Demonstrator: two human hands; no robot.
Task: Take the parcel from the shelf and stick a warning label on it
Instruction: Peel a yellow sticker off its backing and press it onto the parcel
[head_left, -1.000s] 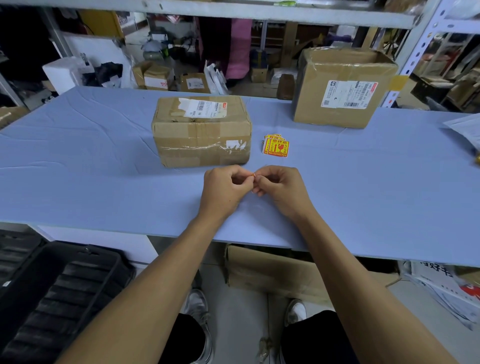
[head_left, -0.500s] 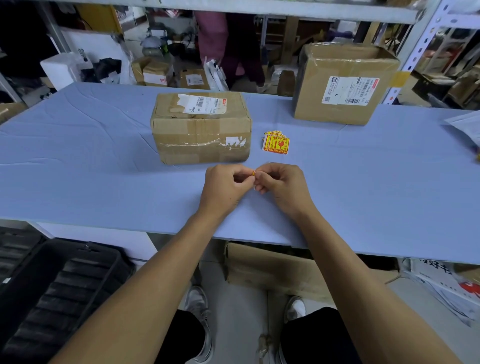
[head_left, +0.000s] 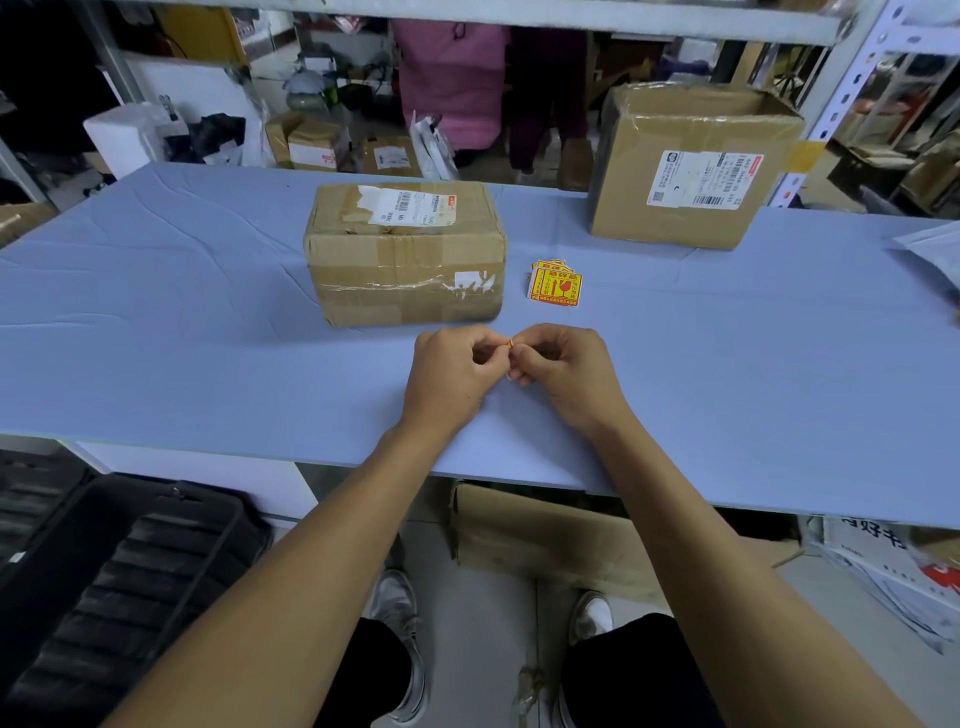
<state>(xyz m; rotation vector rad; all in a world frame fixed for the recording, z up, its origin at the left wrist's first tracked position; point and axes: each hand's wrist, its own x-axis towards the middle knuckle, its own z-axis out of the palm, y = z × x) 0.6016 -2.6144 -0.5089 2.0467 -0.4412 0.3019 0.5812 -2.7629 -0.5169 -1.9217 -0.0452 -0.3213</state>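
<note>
A brown taped parcel (head_left: 405, 254) with a white shipping label on top lies on the blue table (head_left: 156, 332), just beyond my hands. My left hand (head_left: 452, 376) and my right hand (head_left: 569, 371) meet fingertip to fingertip in front of it, both pinching one warning label (head_left: 510, 344). Only a sliver of its yellow-red edge shows between the fingers. A small stack of yellow and red warning labels (head_left: 555, 285) rests on the table right of the parcel.
A bigger cardboard box (head_left: 691, 166) stands at the back right by a white shelf post (head_left: 831, 98). A white bag (head_left: 935, 249) pokes in at the right edge. Behind the table a person in pink (head_left: 452, 78) stands among boxes. A black crate (head_left: 104, 597) sits under the table's left.
My hands stay together at the same spot, still working the label between the fingertips. The person behind the table has shifted a little.
</note>
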